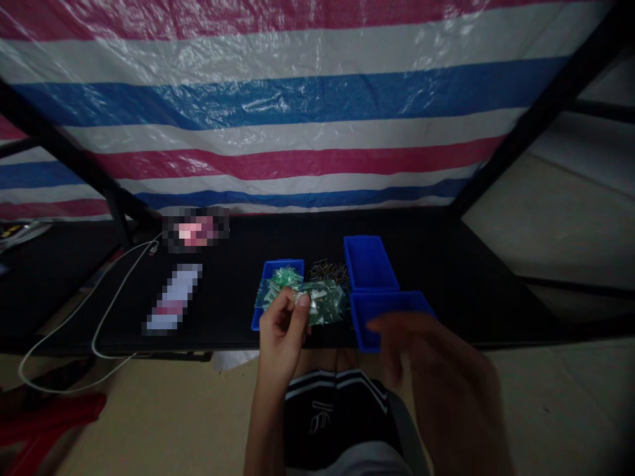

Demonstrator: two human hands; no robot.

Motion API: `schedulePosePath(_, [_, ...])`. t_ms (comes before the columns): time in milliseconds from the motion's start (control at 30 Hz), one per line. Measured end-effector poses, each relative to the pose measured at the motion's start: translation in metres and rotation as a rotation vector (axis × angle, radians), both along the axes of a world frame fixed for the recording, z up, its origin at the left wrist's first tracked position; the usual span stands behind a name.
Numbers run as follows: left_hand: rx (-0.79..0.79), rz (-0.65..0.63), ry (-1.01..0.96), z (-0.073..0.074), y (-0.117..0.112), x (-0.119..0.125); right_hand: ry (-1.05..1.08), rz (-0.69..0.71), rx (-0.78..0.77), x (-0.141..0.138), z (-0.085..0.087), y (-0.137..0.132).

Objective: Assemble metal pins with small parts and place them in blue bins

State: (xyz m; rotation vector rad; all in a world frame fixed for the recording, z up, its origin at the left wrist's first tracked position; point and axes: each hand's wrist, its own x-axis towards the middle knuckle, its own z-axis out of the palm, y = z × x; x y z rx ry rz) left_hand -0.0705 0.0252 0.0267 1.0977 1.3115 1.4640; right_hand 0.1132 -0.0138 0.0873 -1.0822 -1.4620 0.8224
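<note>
My left hand [282,334] is raised over the near edge of the black table [446,277], fingers pinched on a small pale green part [302,299]. Just beyond it lies a pile of green parts [325,301] spilling from a blue tray [270,271]. A heap of small dark metal pins [327,270] lies behind the pile. My right hand [436,370] is smeared by motion in front of the nearest blue tray [387,305]; its fingers do not show clearly.
A second empty blue tray [370,261] stands behind the nearest one. Two blurred-out items [173,297] lie at the table's left, with a white cable [106,297] trailing off the edge. A striped tarp [297,99] hangs behind, framed by black poles.
</note>
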Motion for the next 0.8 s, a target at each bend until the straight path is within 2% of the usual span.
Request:
schedulePosePath(100, [-0.029,0.011,-0.011,0.003,-0.001,0.006,-0.111,-0.22,-0.071,-0.008,-0.022,0.032])
schedulePosePath(167, [-0.055,0.032,-0.03,0.004,-0.002,0.011,-0.135,-0.181,-0.13,-0.011,-0.035,0.045])
schedulePosePath(267, [-0.069,0.021,-0.034,0.005,-0.001,0.017,-0.102,-0.014,-0.198,-0.014,-0.046,0.053])
schedulePosePath(433, [-0.05,-0.048,-0.015,0.0,0.006,0.02,-0.019,-0.004,-0.211,-0.016,-0.051,0.052])
schedulePosePath(567, [0.023,-0.061,0.057,-0.007,0.014,0.015,0.053,-0.022,-0.217,-0.012,-0.052,0.053])
schedulePosePath(700, [0.078,-0.049,0.129,-0.006,0.017,0.01,0.046,0.008,-0.209,-0.012,-0.053,0.056])
schedulePosePath(800, [0.115,0.009,0.164,-0.001,0.014,0.009,0.036,-0.03,-0.165,-0.015,-0.054,0.057])
